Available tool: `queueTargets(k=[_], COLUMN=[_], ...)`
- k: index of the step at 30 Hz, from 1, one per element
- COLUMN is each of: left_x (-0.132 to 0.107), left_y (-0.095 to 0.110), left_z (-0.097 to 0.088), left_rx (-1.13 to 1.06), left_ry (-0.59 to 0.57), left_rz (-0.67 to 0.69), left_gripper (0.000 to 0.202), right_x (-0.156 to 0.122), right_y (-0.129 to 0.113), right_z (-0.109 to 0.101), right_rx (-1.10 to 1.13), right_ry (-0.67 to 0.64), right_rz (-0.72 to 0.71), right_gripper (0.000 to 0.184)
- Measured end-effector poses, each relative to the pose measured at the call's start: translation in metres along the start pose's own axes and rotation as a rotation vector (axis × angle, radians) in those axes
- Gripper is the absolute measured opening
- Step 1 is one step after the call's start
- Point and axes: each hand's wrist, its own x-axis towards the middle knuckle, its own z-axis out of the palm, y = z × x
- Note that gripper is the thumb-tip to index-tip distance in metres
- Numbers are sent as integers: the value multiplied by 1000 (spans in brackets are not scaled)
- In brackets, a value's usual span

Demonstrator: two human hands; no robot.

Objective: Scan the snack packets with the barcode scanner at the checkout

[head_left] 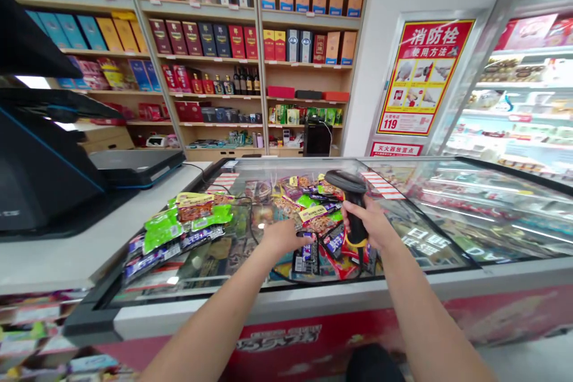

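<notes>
Barcode scanner (352,190), black with yellow trim, stands upright in the right hand (372,225), fingers wrapped tight round its grip, over the snack packets (313,213) heaped on the freezer's glass lid (430,245). Left hand (281,237) is palm down, fingers loose, tips resting on a dark packet (307,255) at the heap's near edge. Green packets (162,228) lie well apart, leftward, beside the white counter (58,259) bearing a till (40,179).

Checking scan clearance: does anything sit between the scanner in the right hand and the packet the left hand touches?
Nothing visible. The right hand grips the scanner beside the left hand, whose fingertips touch a dark packet on the pile; only a gap separates them.
</notes>
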Motion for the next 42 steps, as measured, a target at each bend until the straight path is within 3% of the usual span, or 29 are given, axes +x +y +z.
queueTargets(k=[4,10,14,17,21,25,28,32,37,42], left_x=[-3,14,37,48,55,66,82,107,125,127], left_y=[11,9,3,-3,-11,-20,-23,-21,-24,-41], left_z=[18,27,27,19,-1,-6,4,15,4,-5], left_rx=[13,-157,-562,-881,-1318,-1625,-1673,-1644,-1507,-1320], left_ry=[-41,7,-60,-36,104,422,586,684,734,805], left_rz=[10,-41,17,-26,-58,-84,-96,-95,-41,15], left_gripper=[64,66,49,39,34,38,37,28,13,13], right_x=[-13,-40,-57,-57,-37,-10,6,25,59,80], right_y=[-2,8,13,10,-2,-12,-9,4,21,30], right_z=[-25,-38,-41,-36,-21,-4,8,19,26,31], right_rx=[70,197,213,239,231,158,107,45,59,36], right_ry=[54,57,51,79,90,61,-42,-101,-81,-157], right_rz=[-27,-108,-88,-113,-188,-246,-149,-40,-8,50], right_gripper=[50,43,38,40,44,44,46,45,45,46])
